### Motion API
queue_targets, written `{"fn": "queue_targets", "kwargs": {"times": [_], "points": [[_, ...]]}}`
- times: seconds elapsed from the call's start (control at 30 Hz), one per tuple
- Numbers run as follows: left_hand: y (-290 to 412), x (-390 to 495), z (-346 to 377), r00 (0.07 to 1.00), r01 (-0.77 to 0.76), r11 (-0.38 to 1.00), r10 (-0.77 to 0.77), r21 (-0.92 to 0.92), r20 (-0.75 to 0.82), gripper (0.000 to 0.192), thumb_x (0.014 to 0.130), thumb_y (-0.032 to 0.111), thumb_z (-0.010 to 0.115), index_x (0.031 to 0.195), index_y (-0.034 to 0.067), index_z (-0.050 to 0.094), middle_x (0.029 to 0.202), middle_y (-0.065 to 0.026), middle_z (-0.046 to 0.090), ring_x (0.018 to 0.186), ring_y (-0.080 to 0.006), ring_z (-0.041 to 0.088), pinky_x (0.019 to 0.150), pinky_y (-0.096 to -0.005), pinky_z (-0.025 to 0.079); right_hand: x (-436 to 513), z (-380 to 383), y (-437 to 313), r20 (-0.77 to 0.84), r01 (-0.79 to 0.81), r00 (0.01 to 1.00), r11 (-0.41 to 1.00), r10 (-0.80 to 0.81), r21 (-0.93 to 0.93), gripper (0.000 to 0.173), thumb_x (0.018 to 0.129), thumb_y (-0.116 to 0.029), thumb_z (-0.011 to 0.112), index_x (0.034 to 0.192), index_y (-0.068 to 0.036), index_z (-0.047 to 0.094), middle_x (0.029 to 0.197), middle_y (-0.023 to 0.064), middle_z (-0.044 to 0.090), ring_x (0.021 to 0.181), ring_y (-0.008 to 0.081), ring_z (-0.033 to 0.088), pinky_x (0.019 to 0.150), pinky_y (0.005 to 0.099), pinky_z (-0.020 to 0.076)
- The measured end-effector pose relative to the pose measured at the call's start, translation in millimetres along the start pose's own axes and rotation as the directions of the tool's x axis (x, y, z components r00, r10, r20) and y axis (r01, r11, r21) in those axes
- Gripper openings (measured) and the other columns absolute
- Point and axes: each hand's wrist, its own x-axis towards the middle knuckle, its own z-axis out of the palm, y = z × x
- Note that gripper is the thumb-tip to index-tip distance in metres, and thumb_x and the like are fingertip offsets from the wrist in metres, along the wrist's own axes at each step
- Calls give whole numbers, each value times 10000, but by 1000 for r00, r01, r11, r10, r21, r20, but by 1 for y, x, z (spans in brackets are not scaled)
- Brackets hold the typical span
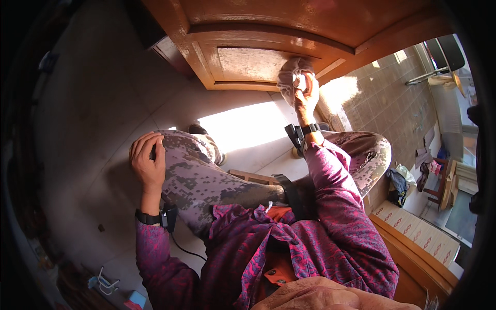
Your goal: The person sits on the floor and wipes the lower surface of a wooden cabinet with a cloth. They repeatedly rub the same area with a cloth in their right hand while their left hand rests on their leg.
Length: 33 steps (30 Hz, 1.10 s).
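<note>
My right hand (307,93) grips a bunched pale cloth (288,77) against the lower right part of a varnished wooden door's recessed panel (252,64). A whitish bit shows between the fingers, and I cannot tell whether it is part of the cloth. My left hand (149,159) rests at my left knee (174,149), loosely curled, with a gap by the thumb and nothing seen in it. Dark bands with small black devices circle both wrists.
A low wooden stool (252,177) shows partly beneath me. Sunlight falls on the floor tiles (240,126) below the door. Beyond the doorway are brown tiles (391,100) and a chair (445,58). Bags (401,182) lie at the right, near stacked boxes (418,232).
</note>
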Motion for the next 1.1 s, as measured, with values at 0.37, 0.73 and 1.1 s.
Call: {"fn": "queue_targets", "kwargs": {"times": [0.37, 0.73, 1.1], "points": [[0, -1, 0, 1000, 23, 999, -24, -33, -11, 77, 897, 46, 683, 937, 26, 745, 1009, -89, 756, 1012, -287, 702, 924, -388, 528, 2, 24, 3, -121, 16, 992, 907, 39, 421, 457, 865, -60, 632, 1318, -6, 602, 1303, 112, 607, 1244, 225, 580, 1099, 343, 437], [4, -2, -2, 997, 67, 998, -67, -5, 39, 89, 908, 39, 665, 950, 18, 741, 1022, -87, 760, 1017, -282, 701, 936, -381, 522, -52, 67, 119, 172, -260, 943, 953, 285, -153, 363, 924, -175, 657, 1279, -101, 664, 1153, 150, 710, 1048, 269, 688, 953, 327, 518], [3, 2, 0, 999, 47, 999, -46, -19, 18, 77, 898, 39, 687, 946, 22, 744, 1011, -93, 756, 1009, -288, 701, 921, -389, 529, 12, 35, -38, 101, -148, 988, 863, 113, 482, 463, 860, -33, 632, 1323, -19, 627, 1072, 22, 674, 823, 68, 559, 669, 192, 460]]}}
